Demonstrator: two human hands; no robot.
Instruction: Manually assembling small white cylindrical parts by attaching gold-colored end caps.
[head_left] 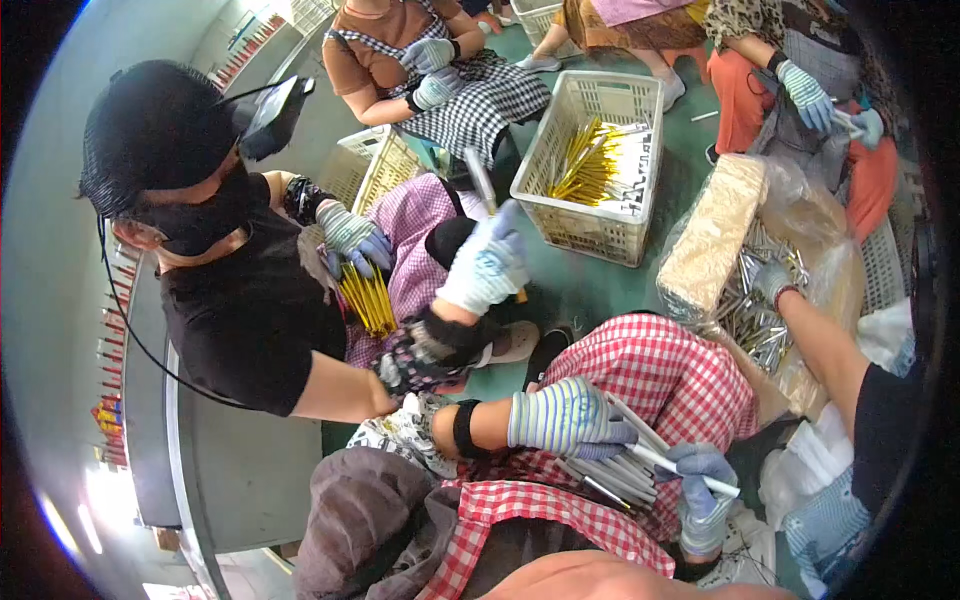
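Note:
My left hand (565, 418), in a striped blue-and-white glove, is closed round the near part of a slim white tube (655, 459). My right hand (704, 500), gloved too, grips the same tube toward its other end, which sticks out past the fingers. Below and between the hands, several more slim pale tubes (612, 478) lie in a bundle on my red-checked apron (650, 365). One of them shows a shiny metal end. Another pale tube slants upward just beyond my left fingers; whether that hand also holds it, I cannot tell.
At right, a carton lined with clear plastic (825, 235) holds many metal pieces (770, 320); another person's gloved hand (772, 282) reaches in. A cream crate (590, 232) ahead holds yellow sticks (588, 165). A co-worker (240, 310) sits close at left, gloved hand raised. Others sit beyond.

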